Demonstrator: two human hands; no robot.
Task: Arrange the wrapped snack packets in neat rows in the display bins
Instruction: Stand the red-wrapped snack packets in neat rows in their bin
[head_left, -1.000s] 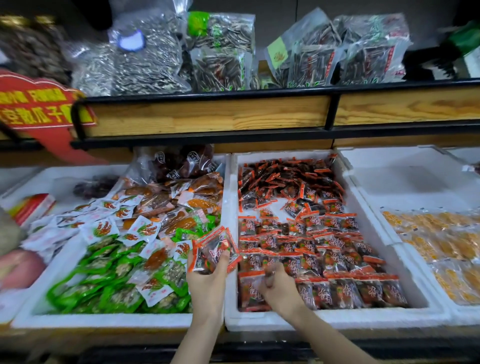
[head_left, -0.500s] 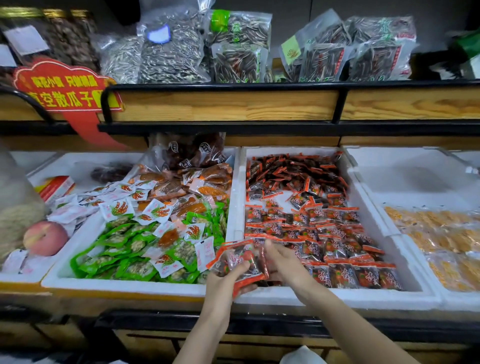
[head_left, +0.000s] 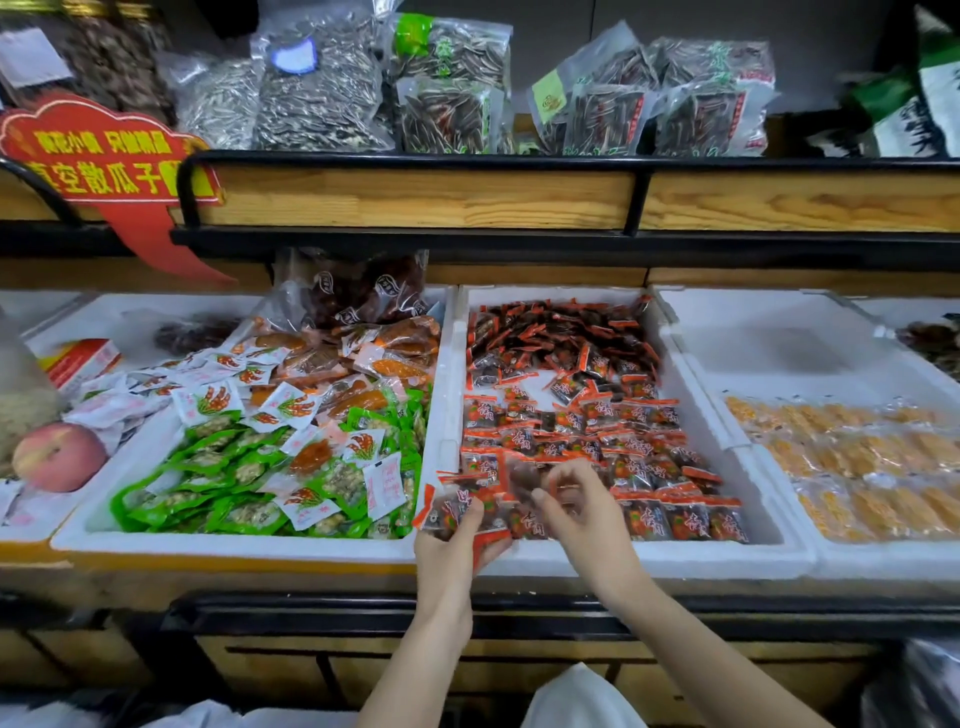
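Note:
A white foam bin (head_left: 649, 558) in the middle holds red-and-dark snack packets (head_left: 613, 431), laid in rows at the front and loose in a heap at the back. My left hand (head_left: 449, 551) grips a small stack of these packets (head_left: 457, 512) over the bin's front left corner. My right hand (head_left: 576, 512) is just right of the stack, its fingers curled and pinching a packet at the stack's edge; blur hides the exact contact.
The left foam bin (head_left: 234, 543) holds mixed green, white and orange packets. At the right stands a bin (head_left: 883, 561) of yellow snack packets. A peach (head_left: 58, 456) lies far left. Bags of seeds (head_left: 322, 88) fill the wooden shelf above.
My left hand brought the packet stack down toward the bin's front left corner. My right hand rose from the front row to meet the stack. The camera pulled back and tilted up.

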